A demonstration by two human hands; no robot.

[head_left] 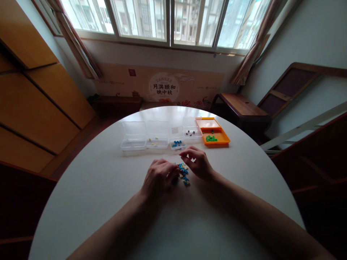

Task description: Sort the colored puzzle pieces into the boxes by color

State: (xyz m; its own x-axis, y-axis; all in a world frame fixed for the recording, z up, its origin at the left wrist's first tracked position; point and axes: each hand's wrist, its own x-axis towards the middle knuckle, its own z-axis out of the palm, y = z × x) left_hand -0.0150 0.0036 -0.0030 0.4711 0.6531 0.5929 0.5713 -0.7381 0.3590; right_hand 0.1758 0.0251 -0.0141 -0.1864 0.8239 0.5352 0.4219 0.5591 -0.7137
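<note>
We see a small pile of beads (183,174), blue and pale yellow, lying loose near the middle of the white tabletop (108,187), closer to its far edge than its near edge.

Left hand (158,178): curled on the desk (108,202), fingers at a small bead pile (183,172).
Right hand (197,162): fingers pinched just above pile.
Far edge: clear boxes (159,139), orange box (214,135).

Dim backlit room, bright window (168,21) glare, fisheye-bent edges.
</note>
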